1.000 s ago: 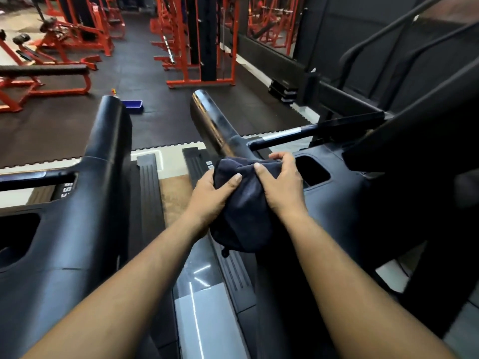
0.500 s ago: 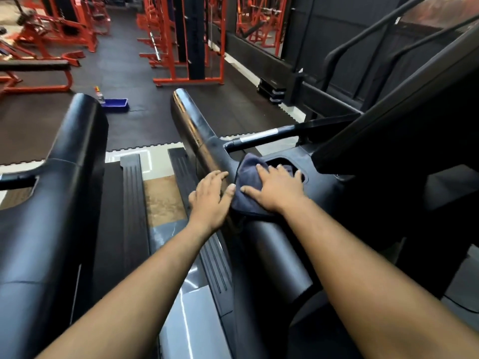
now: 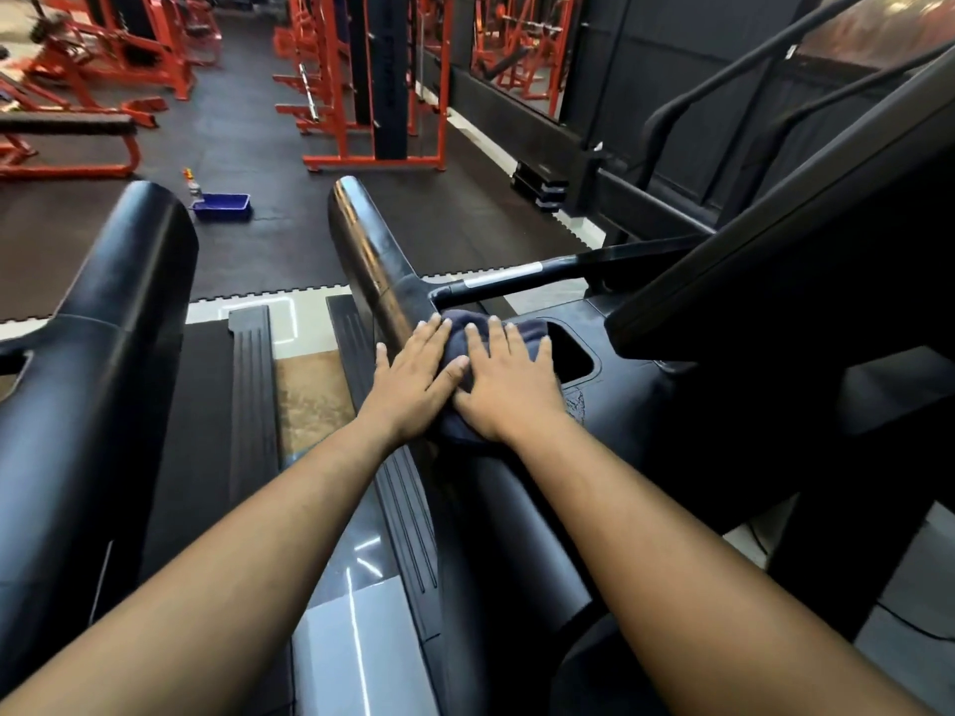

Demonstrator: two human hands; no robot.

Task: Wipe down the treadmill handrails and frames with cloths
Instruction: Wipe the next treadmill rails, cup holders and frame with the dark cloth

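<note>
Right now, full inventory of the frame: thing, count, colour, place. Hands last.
cloth: 1, dark blue-grey, on the handrail junction, under both hands
handrail: 1, glossy black, centre
second handrail: 1, black, left
side bar: 1, black with silver band, right of centre
tray: 1, blue, floor beyond
gym racks: several, orange-red, background
left hand: flat, pressing the cloth
right hand: flat, pressing the cloth
</note>
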